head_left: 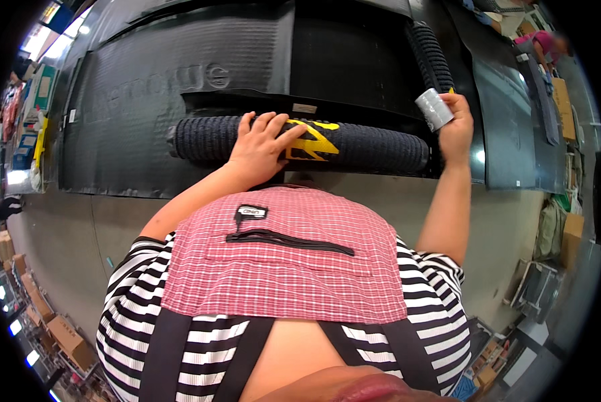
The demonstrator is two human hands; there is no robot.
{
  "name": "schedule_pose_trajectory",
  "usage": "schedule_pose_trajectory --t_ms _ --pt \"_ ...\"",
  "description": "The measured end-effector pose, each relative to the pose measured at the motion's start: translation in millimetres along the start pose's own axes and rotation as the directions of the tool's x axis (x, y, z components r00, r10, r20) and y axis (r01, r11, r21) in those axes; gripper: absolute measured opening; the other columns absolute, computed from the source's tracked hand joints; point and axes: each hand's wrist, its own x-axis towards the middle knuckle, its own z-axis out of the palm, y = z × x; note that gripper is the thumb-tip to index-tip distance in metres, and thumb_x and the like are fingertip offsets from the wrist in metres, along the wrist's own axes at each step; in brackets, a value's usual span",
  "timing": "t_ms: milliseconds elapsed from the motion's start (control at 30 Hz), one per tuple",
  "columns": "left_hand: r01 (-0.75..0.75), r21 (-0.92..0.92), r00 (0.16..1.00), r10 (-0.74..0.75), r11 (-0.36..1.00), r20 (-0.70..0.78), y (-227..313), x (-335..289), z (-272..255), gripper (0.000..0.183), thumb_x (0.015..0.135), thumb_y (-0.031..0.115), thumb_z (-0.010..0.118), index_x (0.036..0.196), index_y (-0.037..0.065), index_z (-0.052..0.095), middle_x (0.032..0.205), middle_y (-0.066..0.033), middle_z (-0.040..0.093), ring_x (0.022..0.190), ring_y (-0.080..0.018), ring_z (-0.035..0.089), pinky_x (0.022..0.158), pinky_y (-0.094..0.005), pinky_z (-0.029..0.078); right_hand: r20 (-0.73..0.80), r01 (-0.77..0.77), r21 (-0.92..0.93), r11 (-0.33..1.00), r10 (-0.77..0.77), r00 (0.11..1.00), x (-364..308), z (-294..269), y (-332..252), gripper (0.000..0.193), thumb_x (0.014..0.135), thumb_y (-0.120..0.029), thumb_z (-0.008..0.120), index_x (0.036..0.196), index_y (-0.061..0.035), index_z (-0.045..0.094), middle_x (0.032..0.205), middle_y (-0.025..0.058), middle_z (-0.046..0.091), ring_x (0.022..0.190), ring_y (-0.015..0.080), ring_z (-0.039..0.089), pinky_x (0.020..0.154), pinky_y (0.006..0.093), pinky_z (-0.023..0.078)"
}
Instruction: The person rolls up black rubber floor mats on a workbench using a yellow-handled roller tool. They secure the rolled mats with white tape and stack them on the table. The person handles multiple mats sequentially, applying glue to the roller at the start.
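A dark ribbed mat, rolled up (381, 145) with a yellow printed pattern, lies crosswise in front of me on a black sheet-covered table (126, 157). My left hand (259, 146) rests on top of this roll, its fingers spread just left of the yellow pattern. Past the roll's right end, my right hand (457, 127) is closed around a roll of silver-grey tape (433, 110). Whether a strip of tape runs from it to the mat, I cannot tell. A second rolled ribbed mat (429, 57) lies lengthwise just beyond the tape.
Behind the near roll, a black sheet edge (233, 100) lifts slightly and carries a small pale label (304, 108). Boxes and goods (36, 114) stand at the far left. At the right are cardboard boxes (563, 107) and another person in pink (547, 45).
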Motion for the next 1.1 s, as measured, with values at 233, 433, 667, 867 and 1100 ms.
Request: schedule_pose_trajectory --t_ms 233,433,667,867,1100 --pt "-0.015 -0.116 1.0 0.011 0.993 -0.028 -10 1 -2 0.086 0.08 0.041 0.087 0.152 0.015 0.049 0.151 -0.0142 0.052 0.147 -0.0342 0.042 0.124 -0.0582 0.021 0.43 -0.205 0.575 0.792 -0.079 0.899 -60 186 -19 0.014 0.083 0.0 0.078 0.094 -0.0054 0.071 0.098 0.0049 0.072 0.091 0.0149 0.066 0.084 0.0291 0.055" --pt "0.06 -0.526 0.995 -0.092 0.848 -0.035 -21 22 -42 0.08 0.079 0.042 0.088 0.146 0.011 0.058 0.143 -0.0145 0.061 0.138 -0.0347 0.052 0.119 -0.0487 0.036 0.456 -0.201 0.332 0.922 0.03 0.889 -54 189 -22 0.014 0.08 -0.006 0.08 0.092 -0.0021 0.073 0.095 0.0085 0.073 0.088 0.0177 0.067 0.081 0.0316 0.054" --pt "-0.199 -0.429 0.961 0.09 0.881 -0.261 -15 52 -39 0.01 0.087 0.013 0.076 0.095 0.007 0.074 0.104 -0.0055 0.07 0.1 -0.029 0.065 0.089 -0.0404 0.053 0.45 -0.193 0.304 0.933 0.037 0.892 -52 192 -18 0.017 0.078 -0.011 0.081 0.09 -0.0022 0.073 0.091 0.0112 0.074 0.087 0.0225 0.069 0.082 0.0333 0.054" --pt "0.264 -0.593 0.962 -0.163 0.761 0.22 -20 73 -50 0.016 0.091 0.017 0.074 0.097 0.002 0.074 0.096 -0.0153 0.074 0.092 -0.0312 0.071 0.084 -0.0404 0.055 0.311 0.266 0.044 0.963 -0.266 0.912 -70 188 -46 0.077 0.071 -0.029 0.089 0.138 -0.0086 0.057 0.131 0.0181 0.064 0.123 0.0385 0.061 0.108 0.0458 0.046" --pt "0.44 -0.453 0.879 -0.267 0.776 0.396 -54 113 16 0.022 0.087 0.023 0.079 0.095 0.003 0.078 0.1 -0.0161 0.075 0.094 -0.0315 0.071 0.086 -0.0401 0.055 0.343 0.39 -0.051 0.92 -0.351 0.872 -132 174 -51 0.137 0.072 -0.058 0.087 0.168 -0.0138 0.0 0.155 0.0223 0.044 0.144 0.0399 0.043 0.122 0.0556 0.028"
